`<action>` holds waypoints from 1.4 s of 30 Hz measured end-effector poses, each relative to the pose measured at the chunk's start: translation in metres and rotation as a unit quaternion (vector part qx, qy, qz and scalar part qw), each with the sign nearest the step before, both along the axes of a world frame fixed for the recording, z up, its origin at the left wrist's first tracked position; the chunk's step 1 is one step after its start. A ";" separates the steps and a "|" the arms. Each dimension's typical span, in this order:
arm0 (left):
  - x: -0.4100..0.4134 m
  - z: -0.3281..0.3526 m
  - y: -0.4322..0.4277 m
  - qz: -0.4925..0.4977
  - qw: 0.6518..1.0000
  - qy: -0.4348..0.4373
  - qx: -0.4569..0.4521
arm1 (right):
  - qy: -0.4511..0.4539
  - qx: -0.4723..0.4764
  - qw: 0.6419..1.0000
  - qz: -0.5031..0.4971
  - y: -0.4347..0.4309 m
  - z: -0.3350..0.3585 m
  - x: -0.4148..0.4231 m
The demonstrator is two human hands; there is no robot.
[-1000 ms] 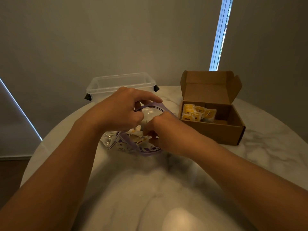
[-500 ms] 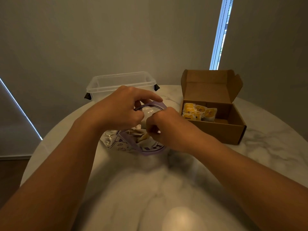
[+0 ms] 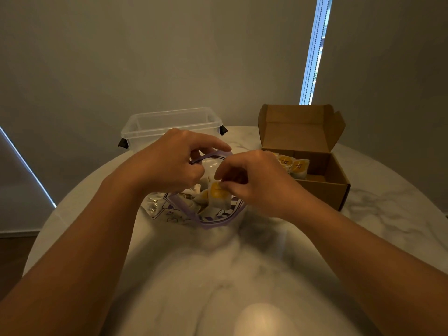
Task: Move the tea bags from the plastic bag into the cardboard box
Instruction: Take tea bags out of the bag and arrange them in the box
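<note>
- Head view: the round marble table (image 3: 388,214) carries everything, with a clear plastic tub (image 3: 169,122) at its far left
- The cardboard box (image 3: 322,190) stands open on the right, lid flap up; several tea bags (image 3: 295,167) already lie in its left part
- The plastic bag (image 3: 169,212) sits mid-table, its purple rim gaping upward, with more of them inside
- The left hand (image 3: 169,166) grips the far rim with curled fingers, holding the mouth wide
- The right hand (image 3: 257,180) pinches one tea bag (image 3: 218,197) between thumb and fingertips at the bag's mouth
- The box lies right of and beyond that hand, so the right hand is the nearer one — I judge a short carry rightward over the box's near wall
</note>
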State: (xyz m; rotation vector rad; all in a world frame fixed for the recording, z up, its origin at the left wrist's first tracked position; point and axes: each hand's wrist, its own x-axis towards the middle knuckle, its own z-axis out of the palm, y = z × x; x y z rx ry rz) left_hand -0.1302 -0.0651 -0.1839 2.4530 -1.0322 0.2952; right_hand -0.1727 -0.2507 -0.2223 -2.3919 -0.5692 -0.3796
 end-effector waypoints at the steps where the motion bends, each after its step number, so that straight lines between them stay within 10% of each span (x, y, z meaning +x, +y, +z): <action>1: 0.000 0.000 0.000 -0.001 1.000 -0.001 0.000 | 0.002 0.018 1.000 0.001 0.001 0.001 0.000; 28: 0.004 -0.003 0.001 0.001 1.000 0.006 0.003 | 0.058 -0.136 0.989 0.019 -0.003 0.004 -0.009; 42: 0.000 -0.001 0.002 0.006 1.000 0.011 -0.011 | 0.017 0.066 0.997 -0.038 -0.078 0.054 -0.023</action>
